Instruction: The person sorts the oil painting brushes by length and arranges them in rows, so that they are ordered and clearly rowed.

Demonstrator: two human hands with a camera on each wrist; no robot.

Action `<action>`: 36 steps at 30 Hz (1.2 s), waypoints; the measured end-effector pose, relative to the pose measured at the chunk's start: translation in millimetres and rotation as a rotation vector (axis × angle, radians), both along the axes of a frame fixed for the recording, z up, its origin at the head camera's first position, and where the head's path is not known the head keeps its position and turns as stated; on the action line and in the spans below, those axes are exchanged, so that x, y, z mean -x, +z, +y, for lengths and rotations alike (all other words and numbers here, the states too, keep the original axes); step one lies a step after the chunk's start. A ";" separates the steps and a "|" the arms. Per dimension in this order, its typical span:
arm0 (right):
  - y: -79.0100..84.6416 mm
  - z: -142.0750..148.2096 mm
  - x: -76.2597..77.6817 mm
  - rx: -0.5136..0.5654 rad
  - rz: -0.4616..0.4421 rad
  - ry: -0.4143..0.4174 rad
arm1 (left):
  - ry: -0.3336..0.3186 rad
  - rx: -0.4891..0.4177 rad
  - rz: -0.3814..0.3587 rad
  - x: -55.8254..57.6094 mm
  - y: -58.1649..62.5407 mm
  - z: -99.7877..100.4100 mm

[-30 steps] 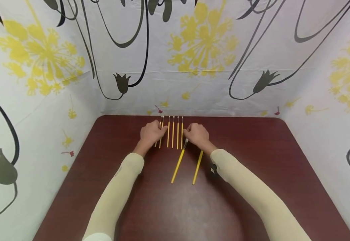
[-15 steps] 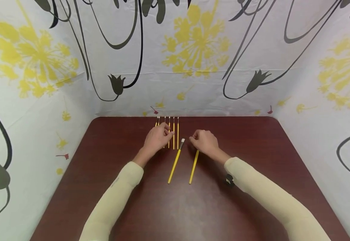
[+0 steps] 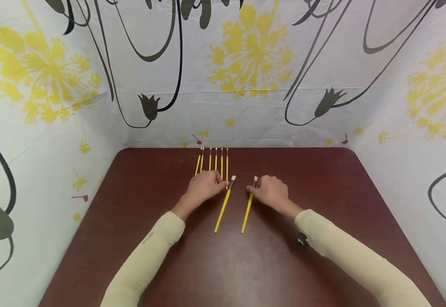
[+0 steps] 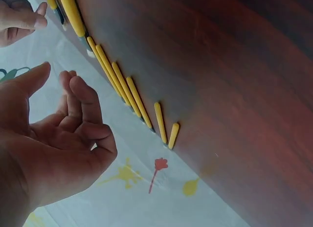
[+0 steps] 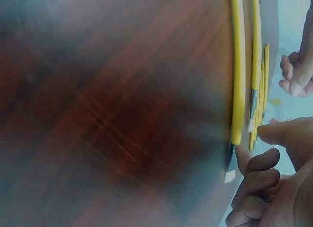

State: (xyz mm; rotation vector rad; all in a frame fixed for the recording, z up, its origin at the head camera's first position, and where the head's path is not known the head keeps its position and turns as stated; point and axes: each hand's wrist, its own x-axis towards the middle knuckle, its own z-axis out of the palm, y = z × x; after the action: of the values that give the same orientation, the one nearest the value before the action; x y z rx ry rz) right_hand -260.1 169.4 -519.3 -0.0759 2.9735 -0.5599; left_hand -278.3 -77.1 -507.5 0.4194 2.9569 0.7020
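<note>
Several thin yellow-handled paintbrushes (image 3: 209,161) lie side by side, bristles toward the far table edge. Nearer stand two larger paintbrushes, a left one (image 3: 223,209) slanting to the right and a right one (image 3: 247,214), both with white bristles. My left hand (image 3: 205,186) hovers over the handle ends of the thin row, its thumb tip beside the left large brush's ferrule. In the left wrist view its fingers are loosely bent and hold nothing. My right hand (image 3: 271,190) is at the right large brush's ferrule; in the right wrist view the index fingertip (image 5: 241,156) is right beside it, thumb apart.
The dark red-brown table (image 3: 303,264) has rounded far corners. A white cloth (image 3: 192,76) printed with yellow and grey flowers stands behind it and along both sides. A small black device (image 3: 302,239) sits under the right sleeve.
Both hands have drawn back from the thin paintbrushes toward the larger pair, the right hand also moving right. The thin row's bristle ends now show fully. The view has shifted slightly.
</note>
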 end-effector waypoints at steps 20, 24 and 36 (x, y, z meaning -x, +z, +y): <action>-11.1 -6.0 -13.1 -0.045 -0.045 -0.027 | -0.015 0.173 -0.099 -11.2 -13.7 18.9; -11.1 -6.7 -13.6 -0.041 -0.062 -0.028 | -0.024 0.214 -0.111 -11.7 -12.5 21.5; -7.2 -6.8 -13.4 -0.029 -0.103 -0.007 | -0.051 0.242 -0.096 -9.4 -15.4 23.2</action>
State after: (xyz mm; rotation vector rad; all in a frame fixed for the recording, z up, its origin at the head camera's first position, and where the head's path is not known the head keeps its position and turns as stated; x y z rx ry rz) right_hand -246.7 162.6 -526.4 -0.0337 2.8819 -0.5056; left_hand -268.9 -53.9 -522.9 0.4257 2.8798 0.3422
